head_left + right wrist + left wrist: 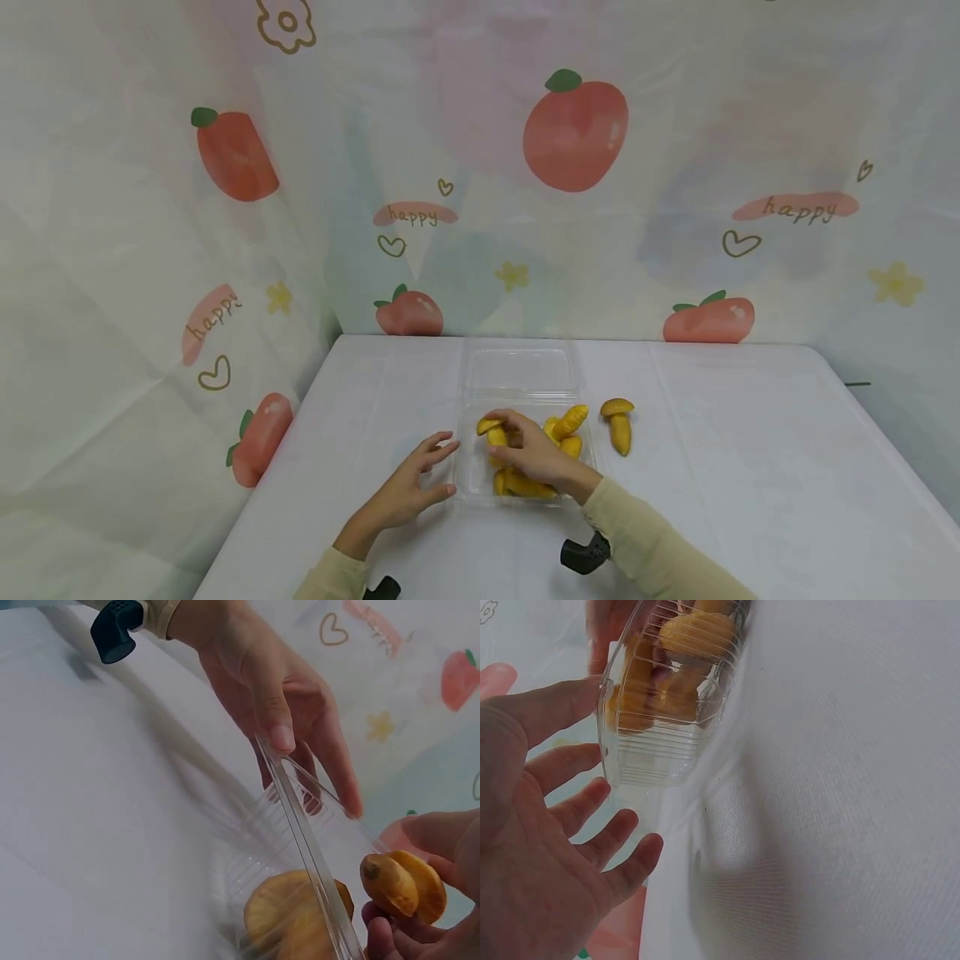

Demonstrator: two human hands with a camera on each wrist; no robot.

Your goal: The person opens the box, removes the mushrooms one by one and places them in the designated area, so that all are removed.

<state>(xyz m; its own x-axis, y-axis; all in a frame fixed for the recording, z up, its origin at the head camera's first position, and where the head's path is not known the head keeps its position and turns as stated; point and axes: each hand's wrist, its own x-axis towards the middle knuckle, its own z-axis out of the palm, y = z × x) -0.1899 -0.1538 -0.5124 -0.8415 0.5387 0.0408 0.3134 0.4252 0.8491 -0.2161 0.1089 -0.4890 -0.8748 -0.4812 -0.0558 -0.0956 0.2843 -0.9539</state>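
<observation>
A clear plastic clamshell box (469, 485) stands on the table with several yellow toy mushrooms (528, 484) in it. My right hand (538, 457) pinches one yellow mushroom (397, 886) between thumb and fingers, over the left part of the box. At the box's left side is my left hand (408, 490), its fingers spread and relaxed. In the right wrist view its thumb tip (282, 739) is at the rim; whether it presses there I cannot tell. One more mushroom (618, 426) lies on the table just right of the box.
The box's lid (520, 371) lies folded back toward the rear edge of the white-covered table (712, 467). A printed cloth (480, 125) hangs behind and along the left. Black devices (585, 553) sit at both wrists.
</observation>
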